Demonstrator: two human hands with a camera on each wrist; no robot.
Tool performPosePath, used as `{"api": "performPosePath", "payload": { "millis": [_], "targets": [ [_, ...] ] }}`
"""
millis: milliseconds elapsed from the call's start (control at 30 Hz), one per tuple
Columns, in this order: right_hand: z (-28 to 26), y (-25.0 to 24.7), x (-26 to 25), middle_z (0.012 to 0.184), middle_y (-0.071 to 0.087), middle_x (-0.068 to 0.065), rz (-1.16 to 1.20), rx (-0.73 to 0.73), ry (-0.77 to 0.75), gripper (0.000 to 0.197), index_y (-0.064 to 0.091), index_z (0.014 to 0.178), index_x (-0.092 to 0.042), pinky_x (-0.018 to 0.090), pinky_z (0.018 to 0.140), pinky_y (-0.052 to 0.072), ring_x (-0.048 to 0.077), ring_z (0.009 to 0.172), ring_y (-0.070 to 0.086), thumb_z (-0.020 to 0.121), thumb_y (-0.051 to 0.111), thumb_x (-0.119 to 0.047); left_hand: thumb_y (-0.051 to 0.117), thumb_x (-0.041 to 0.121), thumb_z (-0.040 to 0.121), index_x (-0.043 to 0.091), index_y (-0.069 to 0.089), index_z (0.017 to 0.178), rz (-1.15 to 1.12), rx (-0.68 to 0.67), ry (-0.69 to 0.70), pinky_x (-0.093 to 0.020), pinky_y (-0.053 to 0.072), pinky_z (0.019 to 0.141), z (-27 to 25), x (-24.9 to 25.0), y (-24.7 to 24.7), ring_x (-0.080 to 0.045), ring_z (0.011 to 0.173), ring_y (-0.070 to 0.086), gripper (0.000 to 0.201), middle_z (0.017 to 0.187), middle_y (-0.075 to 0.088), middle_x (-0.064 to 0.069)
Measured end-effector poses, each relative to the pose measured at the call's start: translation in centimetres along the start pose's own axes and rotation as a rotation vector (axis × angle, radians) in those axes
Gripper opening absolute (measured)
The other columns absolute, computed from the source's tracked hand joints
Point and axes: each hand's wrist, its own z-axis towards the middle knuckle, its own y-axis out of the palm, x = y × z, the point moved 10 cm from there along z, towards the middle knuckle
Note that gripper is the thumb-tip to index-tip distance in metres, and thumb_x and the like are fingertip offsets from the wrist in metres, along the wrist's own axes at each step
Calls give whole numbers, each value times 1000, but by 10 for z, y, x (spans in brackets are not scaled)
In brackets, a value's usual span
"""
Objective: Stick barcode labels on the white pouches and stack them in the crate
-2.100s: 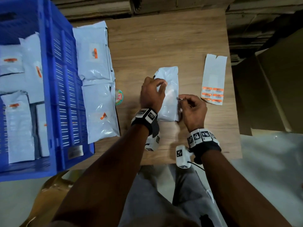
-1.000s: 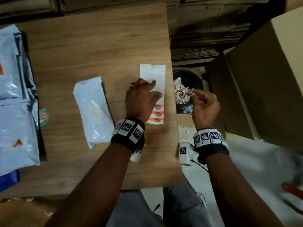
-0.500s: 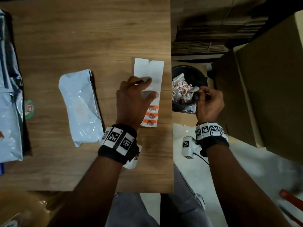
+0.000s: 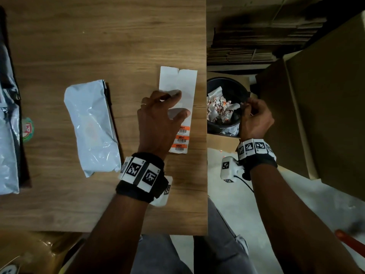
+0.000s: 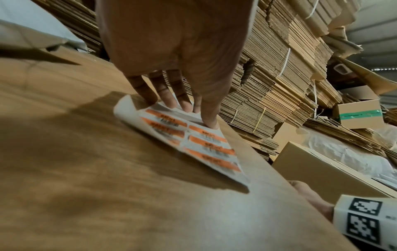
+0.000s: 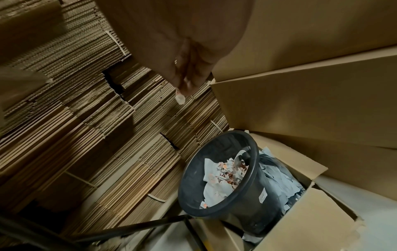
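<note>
A white label sheet (image 4: 177, 82) with several orange barcode labels (image 4: 180, 138) at its near end lies at the table's right edge. My left hand (image 4: 166, 111) presses it down with spread fingertips (image 5: 209, 122), the near end of the sheet (image 5: 193, 144) curling up slightly. A white pouch (image 4: 92, 127) lies flat to the left of that hand, untouched. My right hand (image 4: 250, 109) hovers past the table edge above a black bin (image 4: 223, 84) and pinches a small white paper scrap (image 6: 180, 99) between thumb and fingers (image 6: 187, 84).
More white pouches (image 4: 7, 155) are piled at the left edge of the wooden table (image 4: 98, 46). The bin (image 6: 255, 152) holds paper scraps and stands in a cardboard box. A large carton (image 4: 325, 95) rises at right; flattened cardboard is stacked behind.
My left hand left the pouch and came to rest on the label sheet. My right hand carried the scrap off the table to above the bin. The head view swung right.
</note>
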Motion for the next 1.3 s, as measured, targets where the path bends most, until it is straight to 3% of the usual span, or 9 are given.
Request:
{"api": "performPosePath", "payload": {
  "millis": [100, 300, 567, 700, 867, 967, 1067, 1200, 1300],
  "targets": [
    [3, 1, 0, 105, 75, -3, -25, -14, -1, 24, 75, 110, -20, 15, 91, 51, 9, 98, 68, 97, 56, -14, 74, 47, 82, 25, 70, 126, 6, -4, -14, -46, 51, 92, 0, -1, -2, -24, 113, 56, 49, 127, 62, 1],
    [12, 3, 10, 88, 70, -14, -38, -9, 29, 20, 76, 92, -25, 37, 89, 60, 9, 87, 71, 88, 64, -9, 75, 47, 82, 26, 69, 128, 18, -45, -53, -45, 49, 96, 1, -1, 0, -25, 116, 54, 51, 130, 61, 0],
    [10, -3, -2, 84, 67, -9, 17, 23, -16, 11, 71, 92, -16, 31, 82, 59, -5, 73, 61, 87, 64, -9, 75, 48, 82, 27, 69, 128, -22, -37, -65, -47, 49, 97, 1, -4, 0, -24, 117, 55, 51, 130, 62, 0],
    [-7, -12, -28, 87, 65, -13, 107, 30, -25, 18, 67, 111, -11, 17, 78, 56, -9, 79, 62, 94, 65, -18, 74, 51, 80, 30, 69, 127, -57, -28, -70, -47, 50, 97, 0, -7, 2, -21, 118, 55, 52, 129, 62, 4],
    [-56, -23, -101, 97, 71, -8, 125, -74, -177, 15, 69, 108, -23, 34, 78, 61, 7, 90, 69, 101, 58, -30, 75, 49, 78, 32, 73, 119, -189, -30, -93, -45, 55, 93, 6, -17, 7, -21, 110, 65, 45, 123, 67, 4],
    [-97, -29, -143, 97, 72, -1, 116, -155, -276, 14, 73, 107, -18, 28, 71, 58, 10, 85, 67, 100, 62, -23, 73, 30, 85, 22, 75, 116, -257, 7, -72, -39, 58, 89, 6, -13, 0, -18, 95, 71, 32, 112, 72, -1],
    [-134, -17, -158, 105, 68, -3, 73, -277, -320, 16, 72, 112, -17, 32, 75, 59, 8, 90, 66, 97, 67, -16, 70, 9, 88, 15, 76, 116, -338, 36, -40, -18, 55, 84, 8, -7, -18, -7, 84, 69, 29, 103, 75, -1],
    [-170, 13, -147, 105, 67, -1, 32, -339, -258, 23, 69, 116, -17, 33, 73, 60, 5, 84, 66, 94, 68, -10, 71, 6, 84, 17, 79, 100, -321, 48, -93, -5, 48, 78, 9, -25, -43, 12, 78, 65, 21, 90, 71, 18],
    [-179, 23, -140, 99, 69, -1, 9, -293, -217, 19, 70, 113, -16, 35, 73, 58, 6, 79, 65, 94, 68, -14, 74, 10, 81, 21, 75, 87, -298, 8, -197, -10, 52, 77, 4, -47, -53, 6, 78, 67, 13, 83, 71, 17]
  ]
}}
